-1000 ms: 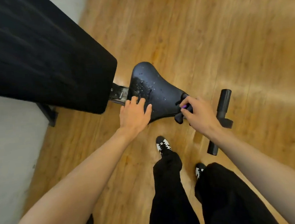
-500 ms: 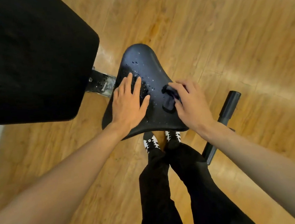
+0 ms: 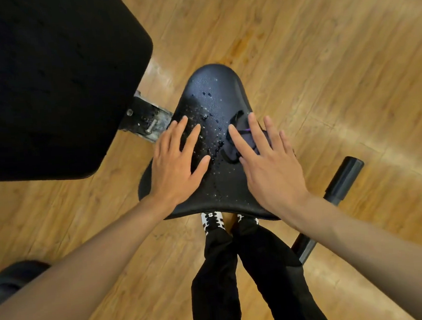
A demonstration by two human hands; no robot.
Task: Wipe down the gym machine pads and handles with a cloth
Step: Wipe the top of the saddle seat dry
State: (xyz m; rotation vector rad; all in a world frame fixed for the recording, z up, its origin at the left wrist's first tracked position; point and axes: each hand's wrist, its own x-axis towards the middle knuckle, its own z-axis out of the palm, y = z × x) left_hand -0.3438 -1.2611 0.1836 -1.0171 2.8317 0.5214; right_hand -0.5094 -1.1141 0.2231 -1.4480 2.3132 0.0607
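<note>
Left hand (image 3: 174, 167) lay flat on the wet seat pad (image 3: 215, 96), fingers (image 3: 180, 132) released; right hand's (image 3: 269, 170) straight fingers pressed the cloth (image 3: 246, 134) near the pad's edge, room ahead.

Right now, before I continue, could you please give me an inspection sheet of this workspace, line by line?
Surface: black seat pad, wet with many droplets, not yet wiped dry.
Job's things: dark cloth lies on the seat pad under the right fingers; large black back pad on the left; black roller bar on the right.
Clutter: nothing seen.
Hands: left hand rests flat on the seat pad and holds nothing; right hand presses the cloth with straight fingers.
Cables: nothing seen.
Surroundings: wooden floor; metal bracket between the two pads; the person's shoes below the seat edge.
</note>
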